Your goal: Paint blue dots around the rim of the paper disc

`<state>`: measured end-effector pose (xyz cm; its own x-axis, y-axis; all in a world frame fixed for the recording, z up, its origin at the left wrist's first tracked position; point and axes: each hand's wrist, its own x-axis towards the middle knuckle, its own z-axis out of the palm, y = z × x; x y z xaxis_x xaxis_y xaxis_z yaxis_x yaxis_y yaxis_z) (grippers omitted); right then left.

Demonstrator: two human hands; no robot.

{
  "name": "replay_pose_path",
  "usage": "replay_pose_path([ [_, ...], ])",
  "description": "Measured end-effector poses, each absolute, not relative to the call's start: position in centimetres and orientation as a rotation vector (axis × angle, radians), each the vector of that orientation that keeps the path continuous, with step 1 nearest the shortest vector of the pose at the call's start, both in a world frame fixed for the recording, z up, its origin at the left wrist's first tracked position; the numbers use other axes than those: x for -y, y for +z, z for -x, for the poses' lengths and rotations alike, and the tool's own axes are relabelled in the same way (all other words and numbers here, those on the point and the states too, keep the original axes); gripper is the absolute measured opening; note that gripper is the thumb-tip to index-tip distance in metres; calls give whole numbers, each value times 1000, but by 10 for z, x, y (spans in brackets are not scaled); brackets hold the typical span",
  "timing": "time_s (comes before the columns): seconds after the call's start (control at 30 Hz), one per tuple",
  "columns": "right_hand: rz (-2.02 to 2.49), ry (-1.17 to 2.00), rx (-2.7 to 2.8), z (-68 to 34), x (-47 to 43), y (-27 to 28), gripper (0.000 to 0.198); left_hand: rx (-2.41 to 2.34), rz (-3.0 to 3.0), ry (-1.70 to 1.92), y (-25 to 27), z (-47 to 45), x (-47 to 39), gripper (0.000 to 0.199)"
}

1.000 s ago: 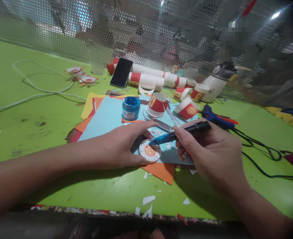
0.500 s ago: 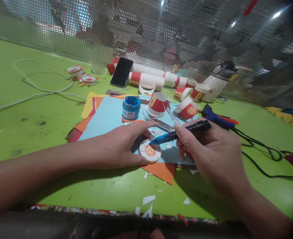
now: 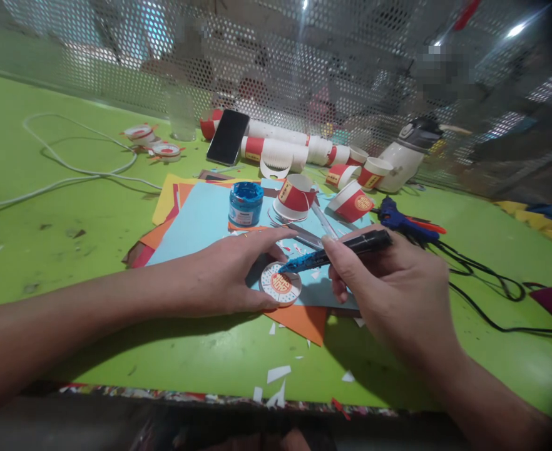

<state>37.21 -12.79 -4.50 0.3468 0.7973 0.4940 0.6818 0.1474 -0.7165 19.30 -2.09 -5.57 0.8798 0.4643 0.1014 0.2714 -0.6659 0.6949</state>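
A round white paper disc (image 3: 267,291), with an orange emblem in its middle and small blue dots around it, lies at the near edge of light blue paper (image 3: 191,219). The thumb and fingers of my left hand (image 3: 224,269) grip its left side. In my right hand (image 3: 393,282) is a black marker pen (image 3: 358,243), slanted down to the left. Blue paint coats its lower end, and the tip touches or hovers just over the disc; I cannot tell which. An open jar of blue paint (image 3: 245,207) stands beyond my left hand.
Red and white paper cups (image 3: 295,195) stand and lie behind the jar, near a phone (image 3: 228,138). A blue glue gun (image 3: 405,222) with a black cord lies right. White paper scraps (image 3: 278,374) litter the front. A perforated metal screen (image 3: 276,69) borders the back.
The view has shifted slightly. My left hand keeps its grip on the disc, and the marker pen stays at nearly the same spot on it.
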Motion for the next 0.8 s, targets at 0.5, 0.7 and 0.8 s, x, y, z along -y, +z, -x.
replay_pose_path([
  [0.5,1469,188,1167,-371,138,-25,24,-587,-2311,333,-54,-193,22,80],
  [0.7,1247,382,1098,-380,132,-30,17,-636,-2339,324,-53,-193,22,84],
  [0.8,1234,433,1037,-386,131,-30,12,-626,-2364,321,-53,-192,22,93],
])
